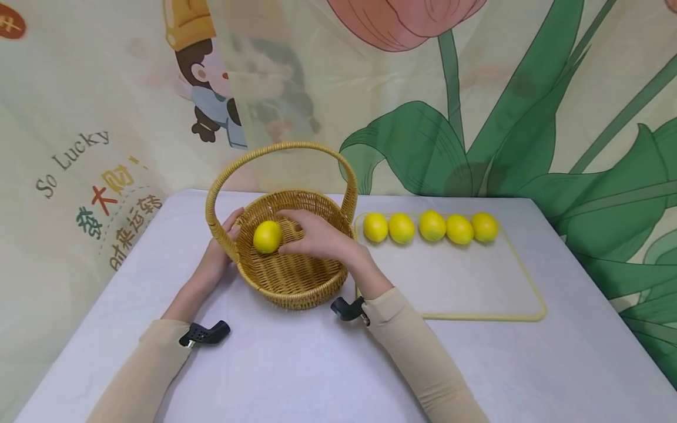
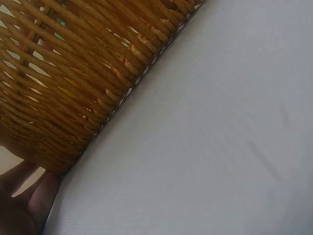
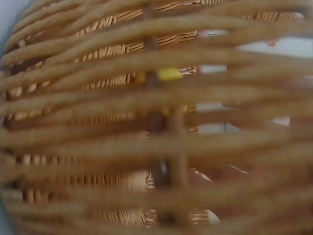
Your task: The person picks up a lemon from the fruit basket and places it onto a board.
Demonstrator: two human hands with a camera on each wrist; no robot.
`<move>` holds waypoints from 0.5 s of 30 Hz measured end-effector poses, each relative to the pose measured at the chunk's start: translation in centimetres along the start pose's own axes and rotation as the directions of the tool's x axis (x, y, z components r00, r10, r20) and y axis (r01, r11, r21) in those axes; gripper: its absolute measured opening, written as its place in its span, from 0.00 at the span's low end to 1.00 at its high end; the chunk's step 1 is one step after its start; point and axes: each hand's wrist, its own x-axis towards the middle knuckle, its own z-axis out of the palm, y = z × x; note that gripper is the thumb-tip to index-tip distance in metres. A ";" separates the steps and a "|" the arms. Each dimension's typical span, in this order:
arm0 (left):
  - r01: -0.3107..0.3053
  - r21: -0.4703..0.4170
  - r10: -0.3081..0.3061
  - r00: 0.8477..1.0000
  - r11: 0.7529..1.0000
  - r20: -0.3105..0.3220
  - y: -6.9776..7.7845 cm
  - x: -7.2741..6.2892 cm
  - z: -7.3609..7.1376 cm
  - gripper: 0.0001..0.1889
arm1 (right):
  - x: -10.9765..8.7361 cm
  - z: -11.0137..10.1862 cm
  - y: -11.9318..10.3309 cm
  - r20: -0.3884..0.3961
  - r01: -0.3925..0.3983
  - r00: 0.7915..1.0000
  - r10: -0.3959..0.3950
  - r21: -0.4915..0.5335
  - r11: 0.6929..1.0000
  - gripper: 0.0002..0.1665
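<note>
A wicker basket with a tall arched handle stands on the table, and a yellow lemon lies inside toward its left wall. My right hand reaches over the basket's right side, thumb and fingers spread apart just right of the lemon, holding nothing. Against the basket's outer left side rests my left hand, partly behind the handle's base. In the left wrist view its fingers touch the lower woven wall. Through the weave in the right wrist view, a blurred bit of the lemon shows.
Right of the basket lies a white tray with a yellow rim. Several lemons sit in a row along its far edge. A white cloth covers the table, and a printed curtain hangs behind it.
</note>
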 end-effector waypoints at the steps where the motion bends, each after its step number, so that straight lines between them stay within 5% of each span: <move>1: -0.002 0.006 0.002 1.000 1.000 0.000 -0.4 0.1 0.0 0.30 | 0.1 0.1 0.0 0.010 0.002 1.000 -0.002 -0.011 1.000 0.46; 15: -0.005 0.013 0.005 1.000 1.000 -0.003 -0.6 0.1 -0.1 0.29 | 1.9 1.8 0.2 0.137 -0.001 0.991 0.009 -0.057 0.998 0.50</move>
